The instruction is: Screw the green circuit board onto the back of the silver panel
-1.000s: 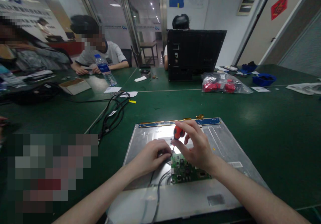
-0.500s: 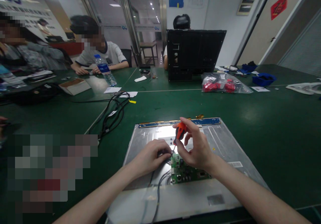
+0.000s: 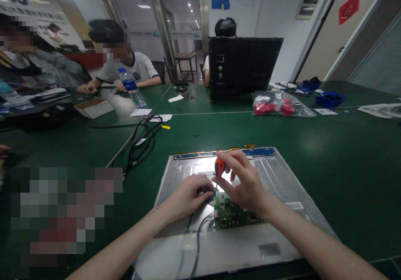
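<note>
My right hand [image 3: 247,183] grips a small screwdriver [image 3: 219,167] by its orange and black handle. The shaft points down, its tip close to the upper left corner of a green circuit board [image 3: 231,216]. Beside that corner, my left hand [image 3: 191,193] has thumb and fingers pinched together; what they hold, if anything, is hidden. The board lies on the silver metal back of a flat display panel [image 3: 269,234], partly covered by my right hand. A dark cable [image 3: 198,240] curves from the board's left side toward the near edge.
A blue strip board [image 3: 263,151] lines the panel's far edge. Bundled black cables [image 3: 150,140] lie left, behind them a water bottle [image 3: 133,88]. Across the green table [image 3: 338,167] stand a black monitor [image 3: 246,69] and a plastic bag of red parts [image 3: 278,104]. Other people sit beyond.
The screwdriver handle has shifted slightly left and become more upright, with my right fingers changing their hold on it. My left hand stays in place. Across the table, a person's hand has moved left.
</note>
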Available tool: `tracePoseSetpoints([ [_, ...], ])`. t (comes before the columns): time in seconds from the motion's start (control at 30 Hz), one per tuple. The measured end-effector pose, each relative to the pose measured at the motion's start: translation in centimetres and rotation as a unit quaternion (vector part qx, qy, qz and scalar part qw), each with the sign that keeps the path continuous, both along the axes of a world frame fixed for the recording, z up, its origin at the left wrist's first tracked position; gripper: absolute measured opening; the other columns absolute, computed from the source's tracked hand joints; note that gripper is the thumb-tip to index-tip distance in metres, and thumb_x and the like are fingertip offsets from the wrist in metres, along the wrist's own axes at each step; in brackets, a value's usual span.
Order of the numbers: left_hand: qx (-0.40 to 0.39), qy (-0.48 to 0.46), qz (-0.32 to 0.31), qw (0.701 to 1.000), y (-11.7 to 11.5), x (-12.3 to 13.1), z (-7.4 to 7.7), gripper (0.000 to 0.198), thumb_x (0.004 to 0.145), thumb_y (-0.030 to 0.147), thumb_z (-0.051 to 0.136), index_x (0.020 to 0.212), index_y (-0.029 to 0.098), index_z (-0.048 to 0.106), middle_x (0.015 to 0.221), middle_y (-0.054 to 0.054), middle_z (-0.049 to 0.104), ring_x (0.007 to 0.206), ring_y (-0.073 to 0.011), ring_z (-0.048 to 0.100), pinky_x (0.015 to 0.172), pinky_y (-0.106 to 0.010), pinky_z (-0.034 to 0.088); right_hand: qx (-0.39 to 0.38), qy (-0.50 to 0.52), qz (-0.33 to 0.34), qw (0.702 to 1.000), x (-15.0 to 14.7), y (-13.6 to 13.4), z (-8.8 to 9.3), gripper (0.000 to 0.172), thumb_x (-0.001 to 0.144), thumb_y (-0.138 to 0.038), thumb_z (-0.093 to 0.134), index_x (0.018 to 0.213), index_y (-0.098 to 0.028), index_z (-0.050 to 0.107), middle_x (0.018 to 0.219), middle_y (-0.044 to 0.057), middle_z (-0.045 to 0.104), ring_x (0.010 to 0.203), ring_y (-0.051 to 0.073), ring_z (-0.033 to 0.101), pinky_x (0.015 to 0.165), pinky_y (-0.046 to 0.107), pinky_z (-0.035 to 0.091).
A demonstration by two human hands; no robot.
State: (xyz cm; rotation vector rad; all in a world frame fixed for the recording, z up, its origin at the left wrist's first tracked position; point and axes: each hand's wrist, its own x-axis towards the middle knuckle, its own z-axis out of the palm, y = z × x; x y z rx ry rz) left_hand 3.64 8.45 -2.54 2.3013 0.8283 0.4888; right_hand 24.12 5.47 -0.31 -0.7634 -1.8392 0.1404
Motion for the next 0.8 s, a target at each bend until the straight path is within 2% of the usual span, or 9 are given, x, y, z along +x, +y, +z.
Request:
tracePoseSetpoints([
  [0.23,-0.008,0.0,-0.004,1.0,-0.2,0.1,0.5,0.009,0.09,0.018,0.059,0.084,0.018,0.065,0.083,-0.003,0.067,0.079,-0.0187,0.06,0.074,-0.029,0.045,-0.011,-0.001,-0.001,1.0,-0.2,-0.2,0.0,0.07,0.087,-0.012,0.058,0.15,-0.025,0.031,0.096,0.005,0.061,0.071,0.015,0.057,0.053,0.027,0.053],
  [0.5,-0.007,0.004,-0.003,1.0,-0.2,0.3,1.0,0.01,0.088,0.018,0.059,0.079,0.018,0.064,0.077,-0.001,0.063,0.074,-0.0172,0.057,0.069,-0.027,0.043,-0.015,0.016,0.007,1.0,-0.2,-0.2,-0.4,0.072,0.084,-0.009,0.055,0.149,-0.024,0.027,0.097,0.005,0.064,0.068,0.014,0.061,0.048,0.024,0.049],
  [0.67,-0.004,0.001,-0.007,1.0,-0.3,0.2,0.9,0.01,0.09,0.018,0.059,0.082,0.018,0.064,0.08,-0.002,0.065,0.076,-0.0177,0.059,0.072,-0.028,0.045,0.005,0.003,0.015,1.0,-0.2,-0.1,-0.1,0.071,0.085,-0.009,0.056,0.148,-0.026,0.03,0.095,0.003,0.061,0.071,0.014,0.058,0.051,0.024,0.052],
  [0.8,-0.002,-0.002,-0.001,1.0,-0.2,0.1,0.6,0.008,0.089,0.019,0.061,0.082,0.018,0.065,0.081,-0.002,0.066,0.077,-0.0183,0.059,0.074,-0.03,0.046,0.015,0.001,0.007,1.0,-0.1,0.0,0.0,0.066,0.088,-0.014,0.061,0.146,-0.033,0.036,0.103,0.004,0.057,0.079,0.016,0.058,0.055,0.025,0.055],
])
